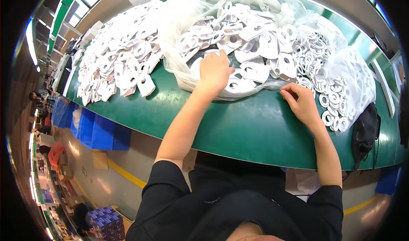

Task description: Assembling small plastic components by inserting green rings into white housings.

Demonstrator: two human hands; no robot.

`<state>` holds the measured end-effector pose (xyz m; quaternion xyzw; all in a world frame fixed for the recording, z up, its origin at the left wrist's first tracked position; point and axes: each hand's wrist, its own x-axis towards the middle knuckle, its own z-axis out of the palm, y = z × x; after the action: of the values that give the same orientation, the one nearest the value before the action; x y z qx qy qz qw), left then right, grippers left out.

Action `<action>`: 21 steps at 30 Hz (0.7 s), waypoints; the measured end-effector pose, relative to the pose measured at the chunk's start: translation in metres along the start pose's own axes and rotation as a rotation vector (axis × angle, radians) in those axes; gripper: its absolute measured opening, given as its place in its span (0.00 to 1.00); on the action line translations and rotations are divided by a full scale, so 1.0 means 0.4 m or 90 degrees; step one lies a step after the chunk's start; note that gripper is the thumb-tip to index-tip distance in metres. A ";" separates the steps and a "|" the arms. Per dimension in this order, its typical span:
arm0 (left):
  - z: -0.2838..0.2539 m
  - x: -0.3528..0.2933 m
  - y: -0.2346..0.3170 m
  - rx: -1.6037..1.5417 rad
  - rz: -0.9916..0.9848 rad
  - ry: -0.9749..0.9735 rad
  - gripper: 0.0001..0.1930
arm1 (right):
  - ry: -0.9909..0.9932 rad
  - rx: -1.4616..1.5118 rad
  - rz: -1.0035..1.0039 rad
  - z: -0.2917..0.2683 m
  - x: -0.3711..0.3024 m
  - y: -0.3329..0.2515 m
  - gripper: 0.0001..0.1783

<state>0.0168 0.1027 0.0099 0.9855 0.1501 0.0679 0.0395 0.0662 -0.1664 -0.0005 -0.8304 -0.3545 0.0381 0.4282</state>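
My left hand [215, 73] reaches into a clear plastic bag [178, 68] of white plastic parts. Its fingertips touch a pale rounded piece, while the thumb sticks out to the right, apart from the fingers. Flat white plates with holes [254, 72] lie around it in the bag. Near the bag's front right edge hovers my right hand [303, 104], its thumb and forefinger curved toward each other with a small gap and nothing visible between them. White plastic rings [333, 99] are spread just right of that hand, partly in another clear bag [355, 77].
A large heap of white plates [123, 49] covers the left of the green table [238, 128]. At the right edge lies a black pouch-like item [365, 132]. Blue bins [100, 128] stand on the floor to the left. Farther off are boxes [106, 222] and other people.
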 end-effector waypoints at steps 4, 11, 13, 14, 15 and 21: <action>0.005 0.005 0.014 0.023 0.043 0.047 0.33 | 0.022 -0.032 0.004 -0.012 0.002 0.001 0.06; -0.104 -0.003 0.090 -0.384 0.166 0.429 0.25 | 0.259 -0.233 -0.010 -0.136 0.012 0.027 0.08; -0.105 -0.009 0.110 -0.559 0.141 0.412 0.15 | 0.290 -0.415 0.130 -0.194 0.000 0.062 0.11; -0.098 -0.009 0.113 -0.564 0.144 0.409 0.15 | 0.292 -0.418 0.134 -0.219 -0.012 0.101 0.11; -0.086 -0.008 0.113 -0.801 0.100 0.264 0.15 | 0.278 -0.503 0.114 -0.240 -0.028 0.148 0.13; -0.039 -0.056 0.149 -1.336 -0.010 -0.226 0.14 | 0.179 -0.525 0.221 -0.256 -0.033 0.143 0.20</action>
<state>0.0108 0.0401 0.0284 0.4530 0.0148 0.0184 0.8912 0.1258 -0.2664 0.0185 -0.9754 -0.1343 -0.1476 0.0934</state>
